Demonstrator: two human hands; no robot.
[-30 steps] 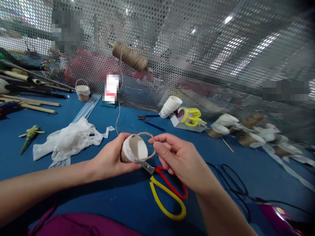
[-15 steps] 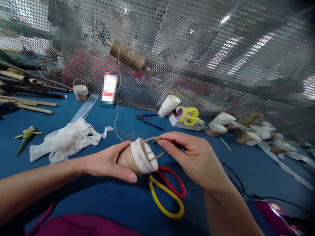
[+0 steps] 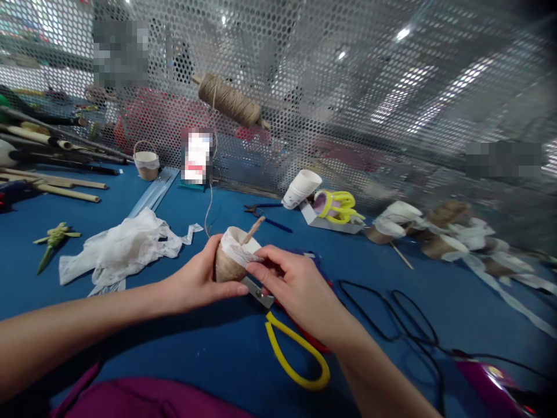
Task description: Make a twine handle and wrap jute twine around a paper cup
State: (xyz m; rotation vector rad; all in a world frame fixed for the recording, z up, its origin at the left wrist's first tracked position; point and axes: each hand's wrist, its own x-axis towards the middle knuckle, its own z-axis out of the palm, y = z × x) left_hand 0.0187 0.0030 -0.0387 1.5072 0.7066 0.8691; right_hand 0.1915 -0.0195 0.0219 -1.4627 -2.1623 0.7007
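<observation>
My left hand [image 3: 204, 270] wraps round a small paper cup basket [image 3: 229, 264] covered in twine, with white lace at its rim. The basket tilts with its mouth up and to the right. A twine handle [image 3: 255, 229] rises from the mouth, seen nearly edge-on. My right hand [image 3: 285, 278] pinches the rim at the right, on the lace; its fingertips are partly hidden. Below both hands lie scissors [image 3: 322, 371] with one yellow and one red handle, the red one mostly covered by my right hand.
Crumpled white lace [image 3: 126, 247] lies left, beside a green woven figure [image 3: 55, 238]. A finished-looking basket [image 3: 147, 164], pliers [image 3: 272, 219], stacked paper cups [image 3: 302, 188] and a tape dispenser box [image 3: 333, 217] stand farther back. A twine spool [image 3: 228, 100] hangs on the mesh. Black cable [image 3: 400, 331] runs right.
My right hand has let go of the twine handle and moved down-left onto the lace rim. The basket tipped to the right, then came back more upright, turned so the handle shows edge-on.
</observation>
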